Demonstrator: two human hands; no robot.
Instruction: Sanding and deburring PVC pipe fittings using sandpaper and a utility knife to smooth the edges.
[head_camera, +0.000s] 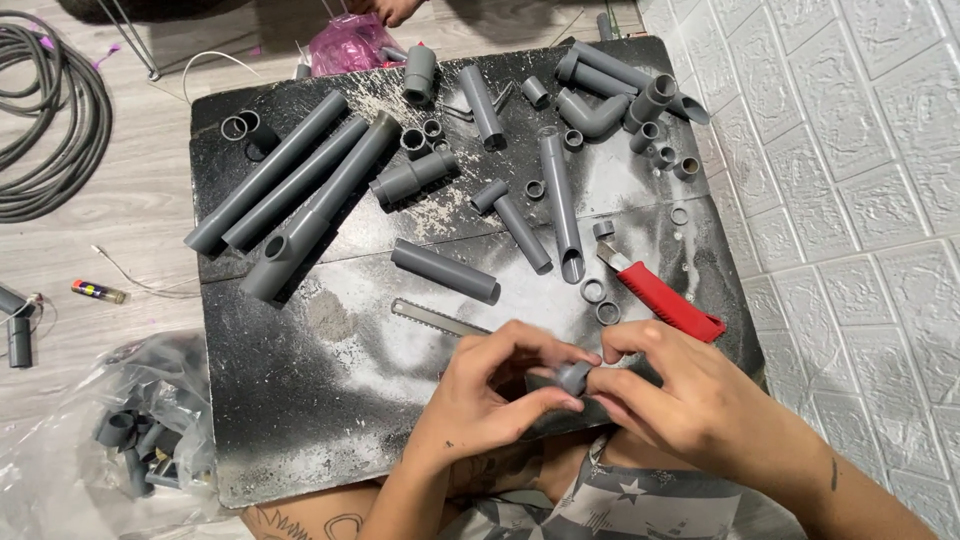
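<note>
Grey pipe fitting (573, 377) pinched between left hand (490, 395) and right hand (665, 385), fingers curled tight; best kept square above black board (300, 400); red utility knife (665, 297) close by.

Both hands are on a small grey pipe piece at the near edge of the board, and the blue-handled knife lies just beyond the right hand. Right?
Not quite: the knife has a red handle, not blue, as the head view shows. The rest holds: left hand and right hand both grip the small grey pipe piece at the board's near edge.
</note>
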